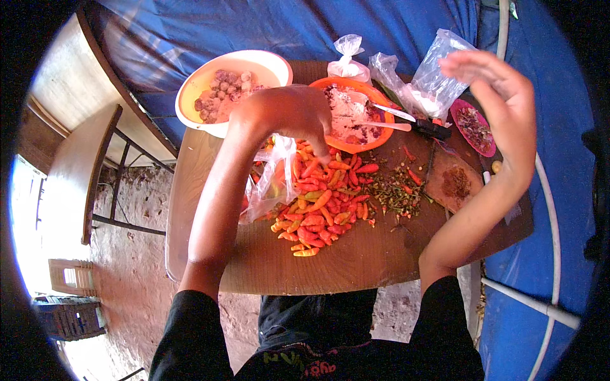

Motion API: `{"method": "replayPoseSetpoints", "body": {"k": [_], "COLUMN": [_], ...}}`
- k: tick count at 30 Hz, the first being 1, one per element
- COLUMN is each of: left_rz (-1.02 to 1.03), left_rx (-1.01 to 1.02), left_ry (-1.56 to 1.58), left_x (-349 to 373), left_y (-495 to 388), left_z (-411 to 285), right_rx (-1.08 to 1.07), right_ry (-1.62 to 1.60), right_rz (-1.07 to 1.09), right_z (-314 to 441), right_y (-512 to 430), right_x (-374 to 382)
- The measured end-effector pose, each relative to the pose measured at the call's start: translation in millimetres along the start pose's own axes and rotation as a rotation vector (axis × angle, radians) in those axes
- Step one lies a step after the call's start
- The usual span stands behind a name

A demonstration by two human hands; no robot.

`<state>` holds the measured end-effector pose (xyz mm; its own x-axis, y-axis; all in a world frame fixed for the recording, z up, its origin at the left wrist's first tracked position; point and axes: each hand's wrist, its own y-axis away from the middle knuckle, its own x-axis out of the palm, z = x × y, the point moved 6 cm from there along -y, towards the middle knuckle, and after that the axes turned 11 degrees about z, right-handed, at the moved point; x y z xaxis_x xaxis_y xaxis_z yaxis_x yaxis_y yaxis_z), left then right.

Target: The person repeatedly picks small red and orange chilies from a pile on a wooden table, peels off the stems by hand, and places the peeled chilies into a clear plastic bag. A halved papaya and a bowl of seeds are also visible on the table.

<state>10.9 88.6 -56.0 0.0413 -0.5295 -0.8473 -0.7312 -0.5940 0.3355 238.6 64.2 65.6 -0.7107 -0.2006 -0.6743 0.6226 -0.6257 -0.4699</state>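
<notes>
My left hand (291,110) arches, back up, between the pale yellow bowl (183,102) and the orange bowl (350,146), above red and orange chili peppers (324,200). Its fingers are partly hidden, so I cannot tell whether it grips anything. Purplish balls (224,85) dusted with powder lie in the yellow bowl. The orange bowl contains pale powder (344,107) with dark bits, and a pink-handled spoon (388,126) and a white-handled utensil (395,112) rest in it. My right hand (507,93) is raised near an open clear plastic bag (436,62), fingers apart, holding nothing.
A clear plastic bag (274,176) with peppers lies left of the pile. Pepper stems (398,190) are scattered right of it, beside a stained board (452,183). A pink dish (473,126) and a tied bag of powder (349,69) stand farther back. Blue tarp (295,28) hangs behind the table.
</notes>
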Motion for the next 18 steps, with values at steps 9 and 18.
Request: {"method": "replayPoseSetpoints", "body": {"k": [9, 18], "left_rz": [-0.583, -0.806], "left_rx": [0.111, 0.159], "left_ry": [0.905, 0.987], "left_x": [-41, -47], "left_y": [26, 31], "left_z": [-19, -19], "right_rx": [-0.529, -0.266], "right_ry": [-0.076, 0.028], "right_rz": [-0.104, 0.012], "right_z": [19, 15], "right_y": [-30, -54], "right_x": [24, 102]}}
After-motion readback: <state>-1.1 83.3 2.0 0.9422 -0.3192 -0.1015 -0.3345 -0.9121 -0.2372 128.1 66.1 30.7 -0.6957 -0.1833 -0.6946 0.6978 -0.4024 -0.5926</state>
